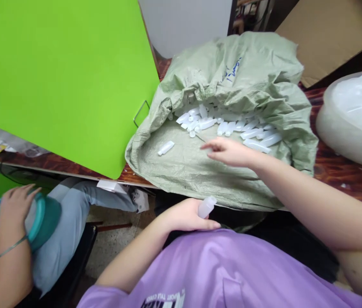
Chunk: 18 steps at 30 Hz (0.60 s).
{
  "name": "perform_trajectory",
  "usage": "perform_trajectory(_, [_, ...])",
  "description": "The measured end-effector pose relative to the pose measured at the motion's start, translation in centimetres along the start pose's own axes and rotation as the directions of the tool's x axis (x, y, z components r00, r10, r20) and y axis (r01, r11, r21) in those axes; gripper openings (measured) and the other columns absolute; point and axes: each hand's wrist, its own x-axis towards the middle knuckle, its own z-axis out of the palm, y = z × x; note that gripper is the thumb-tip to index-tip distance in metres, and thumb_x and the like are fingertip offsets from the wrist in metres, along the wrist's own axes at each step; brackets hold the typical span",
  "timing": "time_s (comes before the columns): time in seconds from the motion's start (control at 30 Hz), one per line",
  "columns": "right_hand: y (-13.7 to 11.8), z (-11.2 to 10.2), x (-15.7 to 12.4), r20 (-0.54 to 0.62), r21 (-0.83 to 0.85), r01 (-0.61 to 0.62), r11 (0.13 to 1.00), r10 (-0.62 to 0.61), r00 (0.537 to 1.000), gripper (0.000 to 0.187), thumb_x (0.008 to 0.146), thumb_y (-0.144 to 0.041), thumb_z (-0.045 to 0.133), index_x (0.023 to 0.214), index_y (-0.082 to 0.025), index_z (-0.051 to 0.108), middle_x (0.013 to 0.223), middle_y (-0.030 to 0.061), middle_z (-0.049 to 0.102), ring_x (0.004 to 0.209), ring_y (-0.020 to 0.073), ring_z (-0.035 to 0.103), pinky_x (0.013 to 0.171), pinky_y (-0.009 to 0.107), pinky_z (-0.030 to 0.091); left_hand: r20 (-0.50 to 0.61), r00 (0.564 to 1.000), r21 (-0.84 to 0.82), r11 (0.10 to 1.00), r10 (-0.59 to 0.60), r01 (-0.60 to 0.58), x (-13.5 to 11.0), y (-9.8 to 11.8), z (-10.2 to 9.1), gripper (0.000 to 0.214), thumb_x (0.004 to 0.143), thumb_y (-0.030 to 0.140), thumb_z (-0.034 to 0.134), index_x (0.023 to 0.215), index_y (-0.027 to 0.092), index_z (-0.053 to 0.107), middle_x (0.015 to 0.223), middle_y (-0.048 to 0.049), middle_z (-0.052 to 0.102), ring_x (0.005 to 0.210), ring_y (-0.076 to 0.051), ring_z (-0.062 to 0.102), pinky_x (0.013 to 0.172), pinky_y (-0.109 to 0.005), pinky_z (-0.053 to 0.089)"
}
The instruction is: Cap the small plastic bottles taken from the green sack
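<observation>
My left hand is closed around a translucent white plastic bottle, held upright but tilted just in front of my purple shirt. My right hand reaches over the open mouth of a pale green woven sack, its fingers stretched toward the left. A thin dark line shows beside those fingertips; what it is I cannot make out. Several similar white bottles lie heaped inside the sack, beyond my right hand. One single bottle rests apart on the sack's fabric, to the left.
A bright green board stands at the left. On the right, a large translucent bag full of white pieces sits on the wood-patterned table, by a cardboard sheet. At lower left, another person's hands hold a teal basin.
</observation>
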Motion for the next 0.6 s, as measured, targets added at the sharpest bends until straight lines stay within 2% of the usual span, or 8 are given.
perform_trajectory(0.07, [-1.3,-0.4,-3.9,0.237,0.199,0.104,0.974,-0.151,0.96,0.037,0.084,-0.035,0.05,0.118,-0.019,0.056,0.103,0.0057,0.058,0.089,0.016,0.056,0.081,0.029,0.044,0.008,1.0,0.036,0.999,0.015,-0.016,-0.4,0.7,-0.4,0.039,0.07,0.052,0.06,0.063,0.015,0.047,0.058,0.0039,0.045,0.053,-0.008,0.039,0.049,-0.02,0.03])
perform_trajectory(0.1, [-1.8,-0.6,-5.6,0.295,0.271,0.097,0.958,-0.179,0.939,0.041,0.085,-0.038,0.05,0.12,-0.019,0.053,0.1,0.0051,0.059,0.087,0.0155,0.057,0.078,0.028,0.046,0.011,1.0,0.057,0.998,0.024,-0.024,-0.4,1.0,-0.5,0.037,0.071,0.049,0.059,0.064,0.015,0.047,0.058,0.0039,0.045,0.053,-0.008,0.039,0.049,-0.02,0.03])
perform_trajectory(0.17, [-2.6,-0.8,-8.3,0.308,0.325,0.113,0.939,-0.218,0.926,0.037,0.085,-0.041,0.052,0.114,-0.018,0.055,0.096,0.0044,0.06,0.086,0.0148,0.057,0.077,0.027,0.046,0.02,0.999,0.094,0.994,0.047,-0.048,-0.3,1.6,-0.6,0.03,0.073,0.044,0.058,0.067,0.016,0.049,0.062,0.0034,0.048,0.055,-0.009,0.042,0.052,-0.02,0.032])
perform_trajectory(0.27, [-3.0,-0.7,-10.4,0.256,0.31,0.229,0.923,-0.313,0.914,0.027,0.085,-0.036,0.054,0.105,-0.019,0.06,0.097,0.0046,0.061,0.088,0.0139,0.057,0.077,0.025,0.046,0.077,0.995,0.127,0.989,0.062,-0.072,0.0,2.3,-0.6,0.023,0.074,0.039,0.057,0.073,0.016,0.052,0.066,0.0032,0.052,0.059,-0.009,0.045,0.056,-0.02,0.034])
perform_trajectory(0.4, [-2.5,-0.1,-11.5,0.198,0.266,0.403,0.876,-0.459,0.866,0.021,0.089,-0.026,0.05,0.106,-0.019,0.06,0.102,0.0057,0.061,0.093,0.0114,0.057,0.08,0.022,0.046,0.272,0.96,0.061,0.994,0.07,-0.089,0.5,2.7,-1.0,0.028,0.071,0.041,0.062,0.068,0.016,0.05,0.062,0.0046,0.048,0.057,-0.008,0.042,0.055,-0.02,0.034])
perform_trajectory(0.47, [-2.0,0.5,-11.8,0.134,0.248,0.443,0.862,-0.484,0.865,0.019,0.088,-0.023,0.051,0.105,-0.018,0.059,0.1,0.0056,0.062,0.093,0.0111,0.058,0.08,0.022,0.046,0.382,0.918,-0.011,0.994,0.106,-0.11,1.1,2.4,-1.4,0.033,0.069,0.043,0.064,0.063,0.016,0.047,0.057,0.0045,0.045,0.054,-0.008,0.04,0.053,-0.021,0.033])
perform_trajectory(0.53, [-1.7,1.1,-12.2,0.02,0.194,0.484,0.853,-0.497,0.868,0.019,0.088,-0.021,0.052,0.105,-0.018,0.059,0.1,0.0059,0.063,0.092,0.0111,0.058,0.079,0.022,0.047,0.487,0.862,-0.102,0.989,0.141,-0.104,1.8,1.9,-1.7,0.035,0.07,0.043,0.064,0.058,0.016,0.044,0.05,0.0043,0.041,0.049,-0.009,0.038,0.05,-0.023,0.031])
perform_trajectory(0.6, [-1.6,1.8,-12.5,-0.086,0.083,0.551,0.83,-0.545,0.834,0.023,0.089,-0.017,0.048,0.109,-0.02,0.058,0.105,0.0068,0.062,0.095,0.0113,0.058,0.08,0.022,0.046,0.596,0.785,-0.187,0.98,0.167,-0.066,2.4,1.4,-2.1,0.035,0.07,0.04,0.063,0.055,0.017,0.042,0.046,0.0042,0.037,0.045,-0.009,0.035,0.048,-0.025,0.029])
